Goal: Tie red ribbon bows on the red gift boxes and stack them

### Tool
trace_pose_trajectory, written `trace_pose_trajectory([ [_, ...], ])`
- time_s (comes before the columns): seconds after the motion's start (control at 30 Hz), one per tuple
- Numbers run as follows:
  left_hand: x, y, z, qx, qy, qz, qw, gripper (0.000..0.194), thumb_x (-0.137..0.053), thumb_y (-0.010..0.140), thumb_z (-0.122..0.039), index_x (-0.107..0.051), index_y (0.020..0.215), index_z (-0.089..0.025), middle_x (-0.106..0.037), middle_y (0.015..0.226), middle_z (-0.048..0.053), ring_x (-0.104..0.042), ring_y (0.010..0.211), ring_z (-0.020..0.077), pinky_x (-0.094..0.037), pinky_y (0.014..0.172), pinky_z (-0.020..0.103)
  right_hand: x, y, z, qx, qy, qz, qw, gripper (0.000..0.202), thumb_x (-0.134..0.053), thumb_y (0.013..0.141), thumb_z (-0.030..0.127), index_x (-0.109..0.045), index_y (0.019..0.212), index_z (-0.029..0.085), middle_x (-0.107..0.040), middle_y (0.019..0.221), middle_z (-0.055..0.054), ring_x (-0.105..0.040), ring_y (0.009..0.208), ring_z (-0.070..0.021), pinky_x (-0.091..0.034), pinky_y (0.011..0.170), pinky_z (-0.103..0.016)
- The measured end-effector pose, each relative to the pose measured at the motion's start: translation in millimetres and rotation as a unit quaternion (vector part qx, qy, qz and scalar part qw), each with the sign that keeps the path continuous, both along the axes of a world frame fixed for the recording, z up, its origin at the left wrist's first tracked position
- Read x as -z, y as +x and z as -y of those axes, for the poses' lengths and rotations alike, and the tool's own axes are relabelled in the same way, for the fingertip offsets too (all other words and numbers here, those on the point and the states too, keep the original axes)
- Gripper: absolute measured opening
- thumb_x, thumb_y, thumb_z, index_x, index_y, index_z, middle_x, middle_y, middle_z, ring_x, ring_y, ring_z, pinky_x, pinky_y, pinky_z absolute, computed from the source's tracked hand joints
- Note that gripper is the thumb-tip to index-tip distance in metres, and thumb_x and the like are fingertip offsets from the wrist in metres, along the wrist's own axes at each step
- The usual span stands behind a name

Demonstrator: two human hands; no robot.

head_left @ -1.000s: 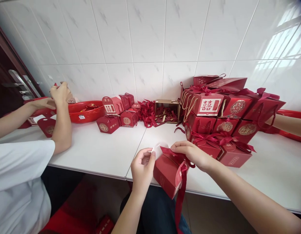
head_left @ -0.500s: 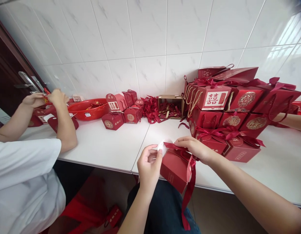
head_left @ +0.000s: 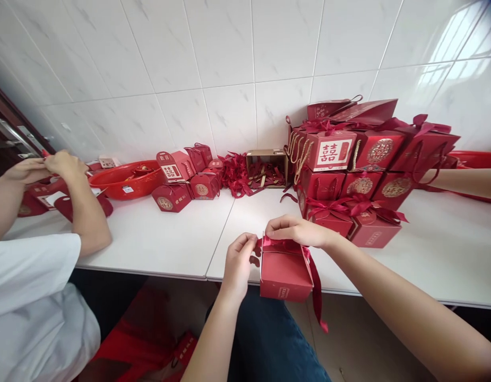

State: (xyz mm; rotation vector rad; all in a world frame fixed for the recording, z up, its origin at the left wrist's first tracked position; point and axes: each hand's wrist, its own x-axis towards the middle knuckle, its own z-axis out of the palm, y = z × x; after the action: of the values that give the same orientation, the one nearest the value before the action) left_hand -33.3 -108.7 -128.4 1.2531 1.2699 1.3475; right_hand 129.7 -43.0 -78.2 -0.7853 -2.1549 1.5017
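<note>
A red gift box sits at the table's front edge above my knee, its printed side turned toward me. A dark red ribbon runs across its top, with one long tail hanging down the right side. At the box's left edge, my left hand pinches the ribbon's other end between thumb and fingers. My right hand reaches over the top, fingers closed on the ribbon near the box's left upper edge; its fingertips are partly hidden.
Stacked red gift boxes stand to the right. Behind lie a ribbon heap, an open carton and smaller boxes. Farther left are a red basin and a co-worker's hands. Another person's forearm shows at right.
The box has turned so that its printed side faces me more squarely. My left hand has drawn the ribbon through to the box's left side, and my right hand has moved slightly left.
</note>
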Motion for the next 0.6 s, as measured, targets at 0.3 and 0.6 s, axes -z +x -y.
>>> trace_pose_trajectory([
  [0.3,13.8,-106,1,-0.214,-0.048,-0.214,0.952,0.02,-0.064,0.066,-0.04,-0.061,0.065,-0.02,-0.056,0.073,0.005,-0.053,0.083,0.0278,-0.039,0.081,0.041,-4.0,78,54,0.346,0.14,0.02,0.927,0.04,-0.049,0.085,0.057,-0.063,0.097,0.022,-0.066,0.1,-0.005,-0.058,0.097,-0.0238,-0.044,0.083,-0.032],
  [0.6,11.9,-9,-2,0.022,0.027,0.0,0.999,0.03,-0.06,0.079,-0.049,-0.053,0.087,-0.022,-0.06,0.086,0.001,-0.059,0.075,0.0152,-0.045,0.067,0.025,62.2,51,75,0.264,0.079,-0.091,0.957,0.029,-0.048,0.089,0.049,-0.053,0.087,0.021,-0.056,0.087,-0.003,-0.054,0.084,-0.017,-0.044,0.078,-0.03],
])
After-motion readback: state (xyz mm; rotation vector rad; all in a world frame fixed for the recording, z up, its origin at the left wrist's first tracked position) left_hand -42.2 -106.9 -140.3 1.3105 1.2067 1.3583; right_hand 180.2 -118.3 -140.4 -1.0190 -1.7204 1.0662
